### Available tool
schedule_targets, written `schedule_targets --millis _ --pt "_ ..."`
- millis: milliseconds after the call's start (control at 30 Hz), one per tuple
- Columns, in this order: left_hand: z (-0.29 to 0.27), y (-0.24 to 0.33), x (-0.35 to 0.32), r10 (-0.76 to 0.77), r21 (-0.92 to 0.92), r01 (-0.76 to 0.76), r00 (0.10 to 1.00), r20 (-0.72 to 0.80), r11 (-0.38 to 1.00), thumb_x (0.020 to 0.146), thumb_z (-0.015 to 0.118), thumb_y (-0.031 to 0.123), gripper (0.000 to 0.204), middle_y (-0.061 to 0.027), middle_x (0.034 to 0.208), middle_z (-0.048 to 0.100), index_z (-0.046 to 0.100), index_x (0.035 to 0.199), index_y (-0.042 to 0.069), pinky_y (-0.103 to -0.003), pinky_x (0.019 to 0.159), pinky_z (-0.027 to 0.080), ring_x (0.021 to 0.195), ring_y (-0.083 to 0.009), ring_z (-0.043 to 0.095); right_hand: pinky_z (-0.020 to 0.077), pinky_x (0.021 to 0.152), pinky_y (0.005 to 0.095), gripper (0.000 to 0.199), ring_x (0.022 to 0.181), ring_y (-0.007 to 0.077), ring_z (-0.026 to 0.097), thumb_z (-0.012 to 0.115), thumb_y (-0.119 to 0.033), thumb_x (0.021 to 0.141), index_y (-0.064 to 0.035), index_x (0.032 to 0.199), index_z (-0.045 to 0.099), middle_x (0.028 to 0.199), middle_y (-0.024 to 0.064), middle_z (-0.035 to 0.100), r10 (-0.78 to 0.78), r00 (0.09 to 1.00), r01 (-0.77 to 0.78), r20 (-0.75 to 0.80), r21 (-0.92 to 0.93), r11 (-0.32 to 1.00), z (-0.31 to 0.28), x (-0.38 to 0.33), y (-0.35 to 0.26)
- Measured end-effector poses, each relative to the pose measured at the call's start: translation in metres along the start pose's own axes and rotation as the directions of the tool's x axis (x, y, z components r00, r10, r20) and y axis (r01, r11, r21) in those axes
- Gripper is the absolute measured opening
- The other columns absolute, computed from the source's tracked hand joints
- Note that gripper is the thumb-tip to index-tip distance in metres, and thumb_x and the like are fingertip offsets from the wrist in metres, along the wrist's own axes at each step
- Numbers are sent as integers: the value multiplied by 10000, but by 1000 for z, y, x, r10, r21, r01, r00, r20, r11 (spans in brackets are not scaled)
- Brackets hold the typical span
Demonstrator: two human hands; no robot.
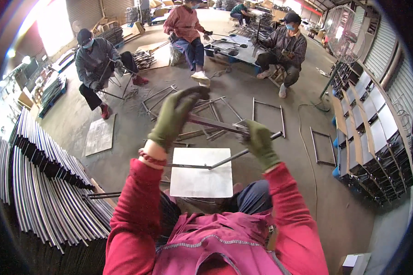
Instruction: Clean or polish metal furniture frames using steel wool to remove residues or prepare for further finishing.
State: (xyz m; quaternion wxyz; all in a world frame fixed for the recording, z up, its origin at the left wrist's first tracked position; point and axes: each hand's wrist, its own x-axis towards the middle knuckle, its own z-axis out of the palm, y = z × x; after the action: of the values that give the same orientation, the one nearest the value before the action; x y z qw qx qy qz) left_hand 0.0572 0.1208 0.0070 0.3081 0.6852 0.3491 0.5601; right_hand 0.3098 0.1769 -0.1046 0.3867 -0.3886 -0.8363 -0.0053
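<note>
A dark metal tube frame (226, 160) is held up in front of me, over a pale square board (202, 183) by my knees. My right hand (260, 143), in a green glove, is closed round the frame near the end of one tube. At the other end of its flat crossbar (215, 123) is my left hand (175, 114), gloved in green with dark fingertips. Its fingers curve forward over the bar and the thumb side meets it; the exact grip is partly hidden. One side of the frame passes behind my left forearm.
Tall stacks of metal tubes (55, 192) stand at my left. More frames (268, 117) lie on the floor ahead. Three seated people (188, 27) work beyond them, with others farther back. Stacked panels (371, 123) and a standing fan (344, 34) are at right.
</note>
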Motion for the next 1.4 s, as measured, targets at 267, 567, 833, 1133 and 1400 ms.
schedule_targets --millis 267,567,833,1133,1400 --pt "36 -4 -4 43 84 -45 999 24 995 853 516 160 272 -124 1011 646 611 1031 -22 -284 834 441 935 -165 599 490 608 382 393 704 316 608 747 -278 630 -59 912 582 789 130 613 -123 985 150 -123 243 958 2 37 -86" --pt "-13 2 -18 -131 -149 129 991 -4 980 892 429 212 368 -125 1030 625 574 1090 -62 -277 881 415 986 -196 574 481 649 392 348 754 324 605 717 -241 647 -65 923 598 802 142 618 150 983 -158 103 75 985 -16 -22 -15" --pt "43 3 -8 -25 71 24 999 23 997 879 475 146 298 -130 1026 630 592 1057 -62 -284 864 420 943 -183 575 467 637 425 229 705 331 586 635 -156 671 -42 859 571 764 135 588 -80 956 155 -282 252 955 14 35 -98" --pt "-16 1 -20 9 136 0 998 -66 991 891 394 207 364 -119 1021 628 593 1057 -48 -285 856 428 944 -187 577 486 673 399 323 753 294 606 671 -201 667 -65 951 597 815 126 606 152 988 -150 -10 -240 959 -8 -33 -13" --pt "48 6 -6 -52 1 52 996 71 999 881 441 122 286 -132 1022 630 591 1046 -56 -288 869 419 956 -186 576 482 604 397 223 683 317 597 633 -186 691 -57 865 581 748 134 593 -115 938 216 -326 292 932 -3 40 -109"
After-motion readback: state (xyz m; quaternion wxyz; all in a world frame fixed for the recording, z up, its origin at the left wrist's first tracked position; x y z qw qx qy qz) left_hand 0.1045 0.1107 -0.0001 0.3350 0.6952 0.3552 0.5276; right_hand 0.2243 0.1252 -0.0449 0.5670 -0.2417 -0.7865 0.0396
